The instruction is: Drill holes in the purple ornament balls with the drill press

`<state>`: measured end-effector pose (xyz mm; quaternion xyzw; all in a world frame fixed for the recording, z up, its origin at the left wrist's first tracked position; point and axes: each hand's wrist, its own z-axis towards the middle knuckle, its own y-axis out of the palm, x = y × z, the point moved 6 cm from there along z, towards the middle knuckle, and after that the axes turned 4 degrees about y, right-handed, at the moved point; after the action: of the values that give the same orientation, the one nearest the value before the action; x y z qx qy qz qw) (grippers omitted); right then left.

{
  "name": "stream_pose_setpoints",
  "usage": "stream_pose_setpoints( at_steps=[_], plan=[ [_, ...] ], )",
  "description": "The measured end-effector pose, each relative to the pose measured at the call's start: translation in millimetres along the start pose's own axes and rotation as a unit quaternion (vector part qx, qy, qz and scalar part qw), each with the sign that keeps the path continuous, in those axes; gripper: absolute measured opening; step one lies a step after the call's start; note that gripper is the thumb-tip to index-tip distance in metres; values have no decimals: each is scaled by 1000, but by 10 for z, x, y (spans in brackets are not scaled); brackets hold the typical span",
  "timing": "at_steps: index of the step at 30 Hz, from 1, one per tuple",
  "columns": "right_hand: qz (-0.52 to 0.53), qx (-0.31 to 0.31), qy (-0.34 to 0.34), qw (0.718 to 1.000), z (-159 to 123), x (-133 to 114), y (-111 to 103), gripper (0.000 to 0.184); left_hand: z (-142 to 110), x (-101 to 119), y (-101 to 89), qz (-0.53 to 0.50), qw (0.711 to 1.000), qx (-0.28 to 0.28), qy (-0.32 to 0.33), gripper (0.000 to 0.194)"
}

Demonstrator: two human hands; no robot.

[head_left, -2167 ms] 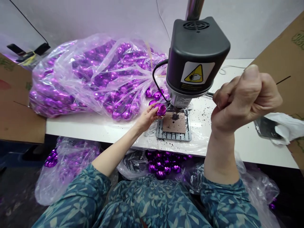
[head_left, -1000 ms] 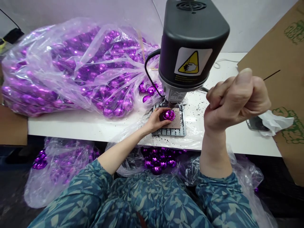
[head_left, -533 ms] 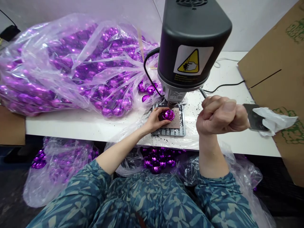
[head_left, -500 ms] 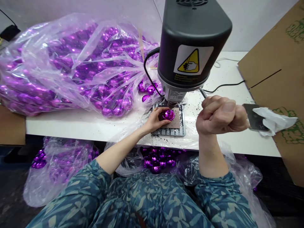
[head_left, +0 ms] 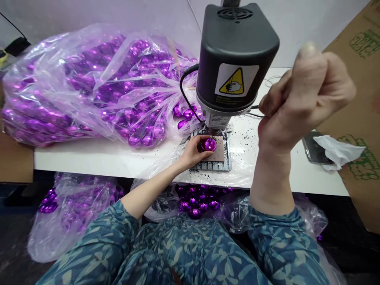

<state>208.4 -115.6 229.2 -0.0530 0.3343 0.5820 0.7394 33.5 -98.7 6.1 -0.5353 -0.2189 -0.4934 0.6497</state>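
Purple ball (head_left: 210,145) sits beyond the right hand (head_left: 305,95), nearest the camera and clenched around a lever (head_left: 255,107), and beneath the black machine (head_left: 237,43). The left hand (head_left: 192,152) pinches the ball on a brown board (head_left: 219,156). Farther back, a clear bag (head_left: 97,83) bulges with purple balls (head_left: 139,99).

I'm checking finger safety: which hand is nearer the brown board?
Left. The left hand holds a purple ball over the brown board; the right hand is raised, off to its right.
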Motion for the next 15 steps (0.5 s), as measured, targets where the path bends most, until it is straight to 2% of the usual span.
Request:
stream_pose_setpoints(
  at_steps=[2, 4, 6, 8, 9, 10, 11, 13, 15],
  plan=[
    [0, -28, 26, 999, 118, 21, 61, 58, -103, 113, -90, 43, 999, 13, 18, 52],
    [-8, -37, 34, 999, 166, 38, 76, 59, -276, 247, -196, 84, 996, -17, 30, 48],
    [-15, -35, 29, 999, 164, 42, 63, 58, -500, 380, -262, 101, 986, -126, 35, 47],
    [-16, -32, 22, 999, 140, 45, 43, 56, -714, 495, -321, 99, 961, -255, 40, 48],
    [-14, -32, 18, 999, 127, 47, 35, 55, -765, 532, -372, 100, 950, -291, 44, 47],
    [-12, -30, 14, 999, 117, 51, 26, 55, -750, 545, -444, 104, 949, -294, 48, 44],
    [-11, -29, 11, 999, 109, 58, 19, 54, -662, 529, -534, 113, 956, -264, 52, 39],
    [-10, -26, 2, 1000, 99, 66, 11, 55, -326, 412, -735, 145, 978, -143, 54, 26],
    [-4, -21, -7, 1000, 96, 66, 9, 56, 96, 194, -893, 199, 979, -18, 37, 26]
  ],
)
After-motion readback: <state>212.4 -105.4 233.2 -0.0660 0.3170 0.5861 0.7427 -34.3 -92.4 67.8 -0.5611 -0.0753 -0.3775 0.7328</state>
